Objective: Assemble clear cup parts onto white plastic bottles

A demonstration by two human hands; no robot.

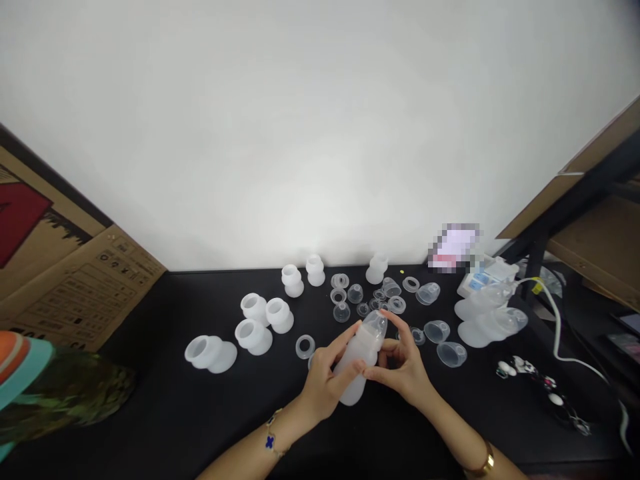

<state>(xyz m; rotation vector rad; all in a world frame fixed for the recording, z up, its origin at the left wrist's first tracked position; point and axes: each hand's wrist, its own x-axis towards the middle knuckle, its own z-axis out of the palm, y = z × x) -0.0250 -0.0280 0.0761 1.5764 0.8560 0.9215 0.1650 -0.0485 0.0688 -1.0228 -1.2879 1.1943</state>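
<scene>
A translucent white silicone bottle (361, 357) with a clear cap on top is held tilted above the black table (160, 400). My left hand (325, 380) is wrapped round its lower body. My right hand (405, 363) pinches the bottle from the right, with the fingers curled against its side near the neck. Several open white bottle bodies (260, 320) stand or lie to the left. Small clear rings, teats and caps (370, 297) are scattered just behind the hands.
Cardboard boxes (75, 280) lean at the left. A breast pump set (487, 303) with a white tube (560, 333) lies at the right, beside a wooden shelf (590, 213). Clear domed caps (445, 343) rest right of my hands. A colourful object (30, 387) sits at the near left.
</scene>
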